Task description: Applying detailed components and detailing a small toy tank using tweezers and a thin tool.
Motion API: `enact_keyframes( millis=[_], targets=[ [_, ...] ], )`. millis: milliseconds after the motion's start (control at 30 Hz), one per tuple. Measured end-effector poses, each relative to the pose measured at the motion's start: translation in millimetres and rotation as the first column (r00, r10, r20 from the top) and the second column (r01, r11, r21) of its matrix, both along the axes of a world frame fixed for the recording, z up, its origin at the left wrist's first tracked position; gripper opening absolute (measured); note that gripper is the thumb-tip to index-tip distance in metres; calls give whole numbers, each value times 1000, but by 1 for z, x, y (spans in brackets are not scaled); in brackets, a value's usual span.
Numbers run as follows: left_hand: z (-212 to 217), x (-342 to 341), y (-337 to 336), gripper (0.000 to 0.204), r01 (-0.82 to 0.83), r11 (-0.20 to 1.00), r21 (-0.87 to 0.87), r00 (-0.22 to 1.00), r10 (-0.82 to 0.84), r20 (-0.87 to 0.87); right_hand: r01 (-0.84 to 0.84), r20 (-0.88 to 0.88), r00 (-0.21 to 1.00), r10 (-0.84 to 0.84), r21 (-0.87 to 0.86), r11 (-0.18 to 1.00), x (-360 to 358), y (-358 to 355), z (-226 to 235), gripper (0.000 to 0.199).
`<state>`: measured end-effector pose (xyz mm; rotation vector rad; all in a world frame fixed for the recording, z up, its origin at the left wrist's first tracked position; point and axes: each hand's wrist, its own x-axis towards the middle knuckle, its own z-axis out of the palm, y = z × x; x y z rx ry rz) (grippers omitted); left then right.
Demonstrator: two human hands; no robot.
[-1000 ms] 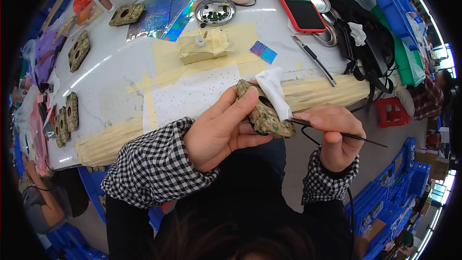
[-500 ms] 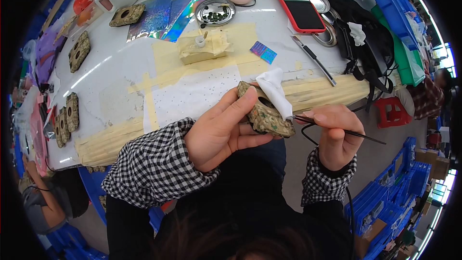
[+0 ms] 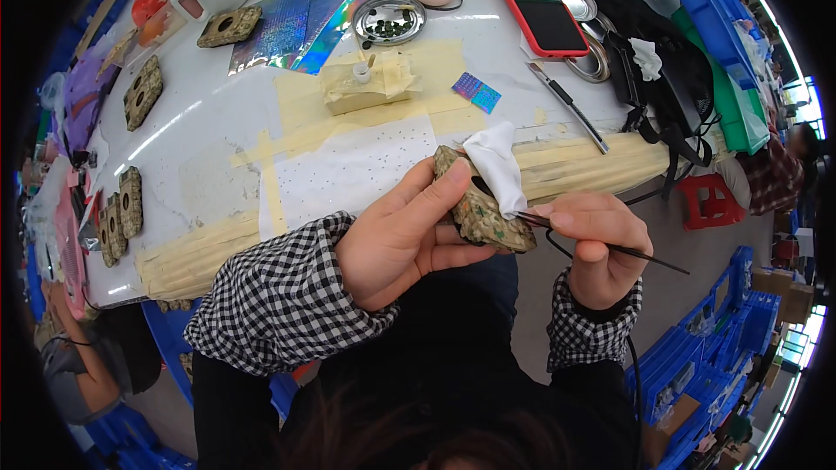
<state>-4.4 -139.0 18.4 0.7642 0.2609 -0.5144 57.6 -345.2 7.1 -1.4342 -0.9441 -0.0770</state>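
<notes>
My left hand (image 3: pixel 401 239) grips a rough, camouflage-patterned rectangular piece (image 3: pixel 482 216) with a dark opening, tilted above the table's front edge. Its thumb presses on the upper face while the fingers wrap underneath. Between the fingertips of my right hand (image 3: pixel 610 239) is a slim pair of dark tweezers (image 3: pixel 649 256). Their tips meet the lower end of a white cloth (image 3: pixel 496 165), which lies over the far right side of the piece and partly covers its opening. Whether the tips pinch the cloth or only touch it, I cannot tell.
Beyond my hands lie a dotted white sheet (image 3: pixel 348 165) and a taped block with a small cup (image 3: pixel 361 74). A metal dish (image 3: pixel 389 21) holds dark bits. A red-cased phone (image 3: pixel 538 9) and craft knife (image 3: pixel 570 106) lie right; similar patterned pieces (image 3: pixel 143 93) lie left.
The tweezers' tips and the cloth's lower end have shifted slightly left, onto the piece. My right hand has moved a little left with them. My left hand has barely moved.
</notes>
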Motion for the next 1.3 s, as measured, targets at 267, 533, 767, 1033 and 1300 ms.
enact_keyframes(
  millis=[267, 533, 767, 1033, 1300],
  targets=[
    [-2, 1, 3, 51, 12, 998, -57, 1000, -13, -16, 124, -178, 979, -97, 147, 981, -1, -1, -9, 31],
    [-4, 3, 3, 49, 10, 992, -124, 999, -15, -38, 401, -99, 915, -391, 128, 907, 14, -11, -14, 31],
    [-4, 2, 4, 50, 2, 991, -132, 999, -9, -50, 558, 207, 828, -521, -396, 730, 19, -17, -1, 18],
    [-3, 2, 2, 50, 16, 990, -139, 999, -23, -47, 662, 4, 740, -673, -189, 726, 9, -35, 8, 22],
    [-3, -11, 0, 51, 63, 991, -118, 997, -67, -28, 303, 293, 938, -186, -430, 850, 16, 10, -7, 23]
  ],
)
